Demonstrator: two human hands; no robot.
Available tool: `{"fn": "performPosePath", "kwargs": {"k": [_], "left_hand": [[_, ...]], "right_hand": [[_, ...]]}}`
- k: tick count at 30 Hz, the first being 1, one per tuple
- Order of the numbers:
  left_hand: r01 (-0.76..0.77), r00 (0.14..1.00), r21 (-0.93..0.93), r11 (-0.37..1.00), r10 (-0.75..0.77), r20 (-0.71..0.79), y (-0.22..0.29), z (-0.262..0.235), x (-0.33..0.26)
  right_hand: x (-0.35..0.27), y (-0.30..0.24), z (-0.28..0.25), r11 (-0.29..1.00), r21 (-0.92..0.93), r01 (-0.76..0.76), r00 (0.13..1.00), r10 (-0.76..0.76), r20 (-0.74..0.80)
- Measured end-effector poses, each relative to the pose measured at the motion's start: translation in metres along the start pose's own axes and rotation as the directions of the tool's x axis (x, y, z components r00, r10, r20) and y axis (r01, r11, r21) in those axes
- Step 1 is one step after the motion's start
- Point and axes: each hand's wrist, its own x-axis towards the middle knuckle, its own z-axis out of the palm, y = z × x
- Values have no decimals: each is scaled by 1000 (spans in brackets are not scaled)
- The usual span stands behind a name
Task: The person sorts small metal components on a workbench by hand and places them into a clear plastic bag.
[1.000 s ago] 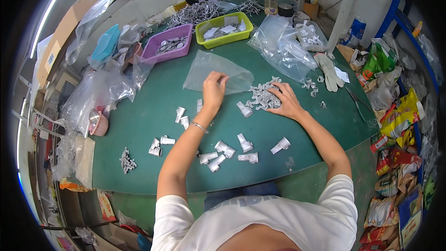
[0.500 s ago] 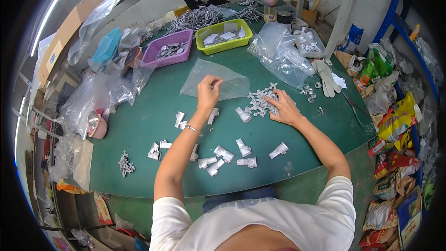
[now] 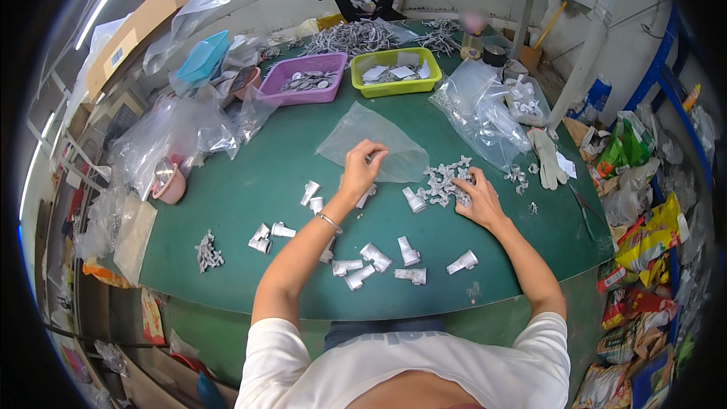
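My left hand (image 3: 362, 170) hovers just over the near edge of a flat clear plastic bag (image 3: 371, 132). Its fingers are pinched together; what they hold, if anything, is too small to make out. My right hand (image 3: 480, 198) rests at the right side of a heap of small grey metal castings (image 3: 439, 184), its curved fingers and thumb around some of them. Just left of the heap lies a tube-shaped metal fitting with a side stub (image 3: 414, 199). Several more such fittings (image 3: 375, 256) are scattered over the near table, some partly behind my left forearm.
On the green table (image 3: 250, 288), a small casting pile (image 3: 207, 251) lies at left. A purple bin (image 3: 280, 97) and a yellow-green bin (image 3: 379, 91) hold metal pieces. Plastic bags (image 3: 485, 106), a glove (image 3: 545, 159) and pliers (image 3: 583, 208) lie right. A person (image 3: 360, 0) is opposite.
The whole view has shifted, so the table's contents appear further right and slightly lower. Both hands keep nearly the same places by the bag and the heap, the right fingers slightly more curled.
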Motion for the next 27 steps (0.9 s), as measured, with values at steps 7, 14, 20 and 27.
{"fn": "performPosePath", "kwargs": {"k": [7, 14, 20, 27], "left_hand": [[38, 999, -21, 999, -37, 26, 4, 3, -6], [27, 999, -33, 999, -26, 18, 7, 9, -7], [28, 1000, -115, 993, -27, 8, 21, 23, -5], [46, 996, -201, 979, -29, 87, 22, 25, -2]], "right_hand": [[7, 10, -8, 926, 371, -71, 981, 132, -141], [28, -8, -16, 220, 911, -350, 913, 299, 279], [63, -52, -3, -395, 671, -628, 695, 105, 712], [94, -48, 16, -532, 414, -738, 523, -63, 850]]}}
